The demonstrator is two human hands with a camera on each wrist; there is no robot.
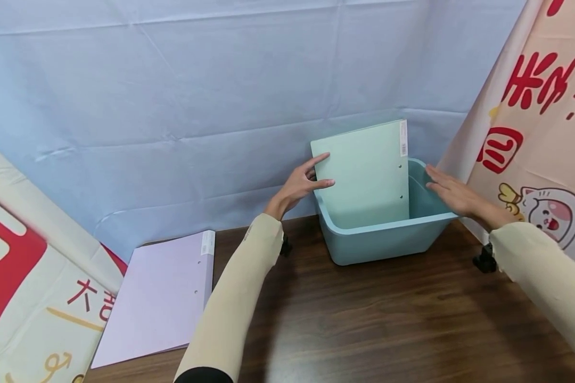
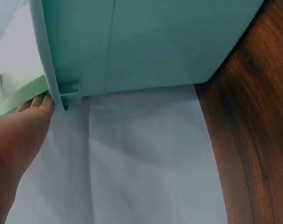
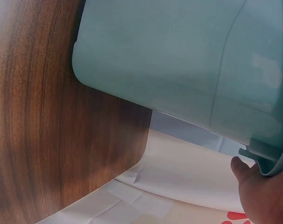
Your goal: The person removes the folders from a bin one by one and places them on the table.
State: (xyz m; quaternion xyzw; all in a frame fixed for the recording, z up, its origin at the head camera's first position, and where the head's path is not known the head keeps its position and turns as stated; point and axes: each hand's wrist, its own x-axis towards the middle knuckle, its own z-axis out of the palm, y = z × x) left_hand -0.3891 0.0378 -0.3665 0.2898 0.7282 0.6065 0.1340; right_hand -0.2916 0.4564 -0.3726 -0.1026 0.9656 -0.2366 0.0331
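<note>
Dark wood table, backed by pale blue cloth. Teal bin stands at the far edge. Mint-green folder stands upright inside the bin, leaning on its back wall. Left hand pinches the folder's left edge between thumb and fingers. Right hand lies flat, fingers straight, on the bin's right rim, holding nothing, apart from the folder. Lilac folder lies flat at the table's left.

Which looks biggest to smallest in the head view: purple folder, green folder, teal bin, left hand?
1. purple folder, though it lies nearer the camera, which may inflate it.
2. teal bin and green folder: too alike to rank, the folder partly hidden inside the bin.
3. left hand.
</note>
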